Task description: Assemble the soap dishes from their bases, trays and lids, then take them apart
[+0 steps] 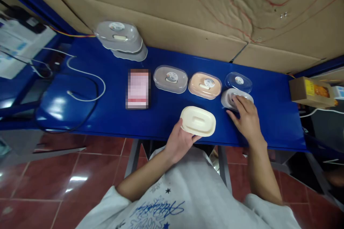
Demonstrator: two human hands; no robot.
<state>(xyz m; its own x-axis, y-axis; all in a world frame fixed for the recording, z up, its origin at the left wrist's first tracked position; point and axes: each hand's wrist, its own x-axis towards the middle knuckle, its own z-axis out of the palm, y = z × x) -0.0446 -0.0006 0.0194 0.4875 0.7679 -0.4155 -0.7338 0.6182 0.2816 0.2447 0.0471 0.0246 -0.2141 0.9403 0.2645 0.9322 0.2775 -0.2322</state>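
My left hand (180, 142) is closed on the near left edge of a cream oval plastic piece (198, 121), which has a raised bar in its middle. This piece is held over the front edge of the blue table. To the right, my right hand (245, 116) is on a pale grey oval plastic box (228, 100), fingertips on top and thumb by its near side. The hand covers part of that box. Just behind lies a clear oval lid (238, 81) with a round label. A peach oval box (205, 85) and a grey oval box (170, 79), both with clear covers, sit left of it.
Clear-lidded grey boxes (120, 39) are stacked at the back left of the blue table (163, 118). A phone-like device (138, 89) with a pixelated screen lies in front. A white cable (100, 78) loops at left. A cardboard box (309, 92) stands at right.
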